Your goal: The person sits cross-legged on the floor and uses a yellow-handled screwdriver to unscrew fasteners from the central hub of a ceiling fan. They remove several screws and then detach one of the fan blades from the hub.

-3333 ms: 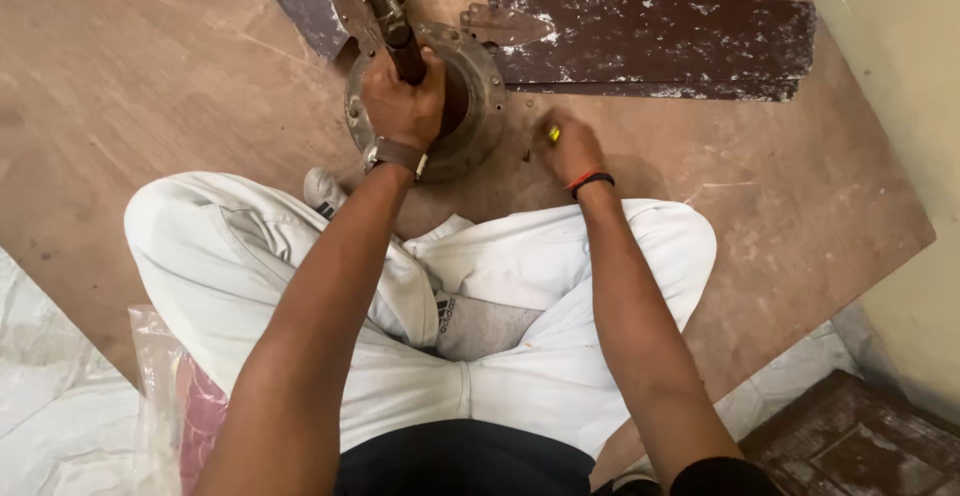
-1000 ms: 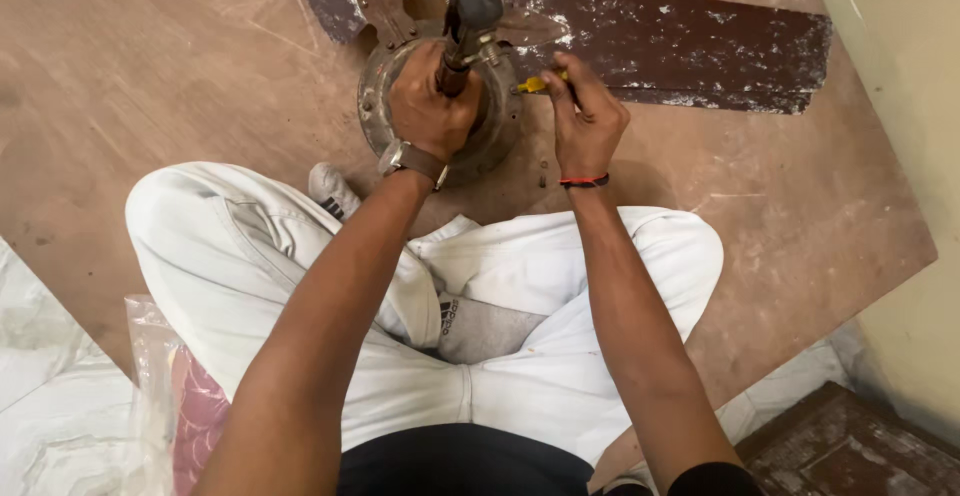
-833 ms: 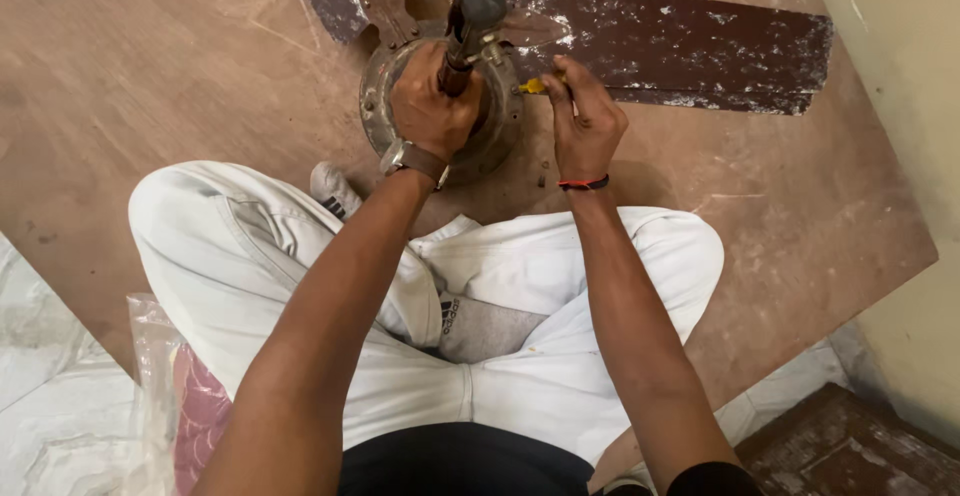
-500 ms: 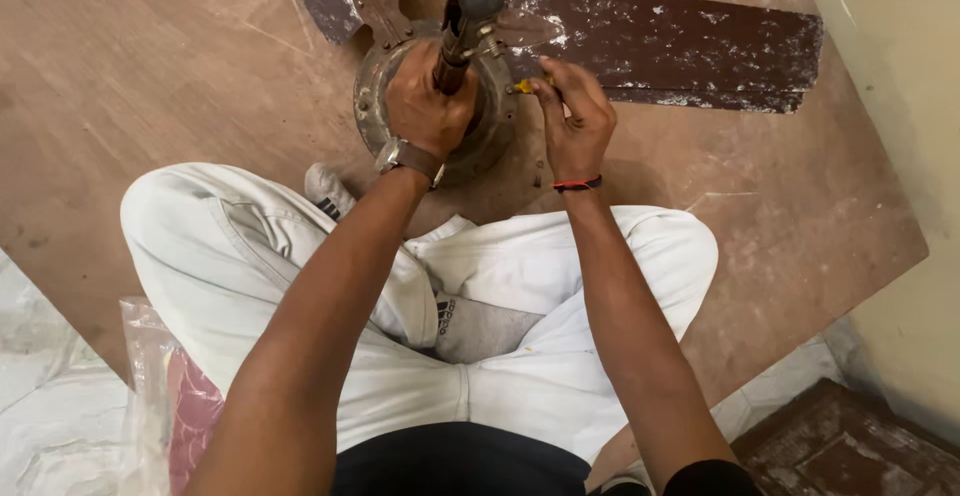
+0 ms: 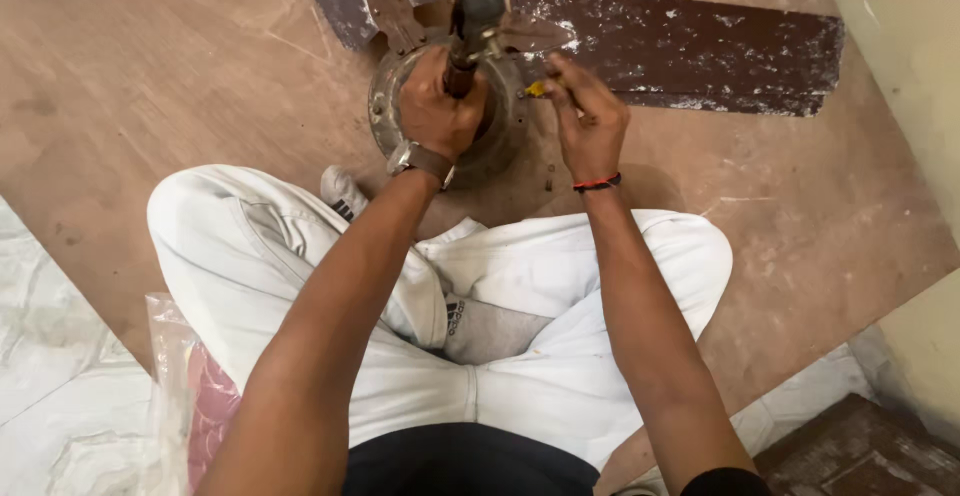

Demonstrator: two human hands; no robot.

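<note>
Ceiling fan motor (image 5: 395,106) sits on the floor at 12 o'clock, w/ blades attached: likely heavy, rigid, awkward. Your left hand (image 5: 440,111) fingers clamp its downrod (image 5: 470,26); right hand (image 5: 590,121) fingers pinch a yellow-handled screwdriver (image 5: 536,88). Grip rod, not blades.

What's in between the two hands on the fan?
In the head view, the rusty fan motor fills the gap. The left hand grips the rod standing from it; the right hand pinches a small yellow tool.
</note>
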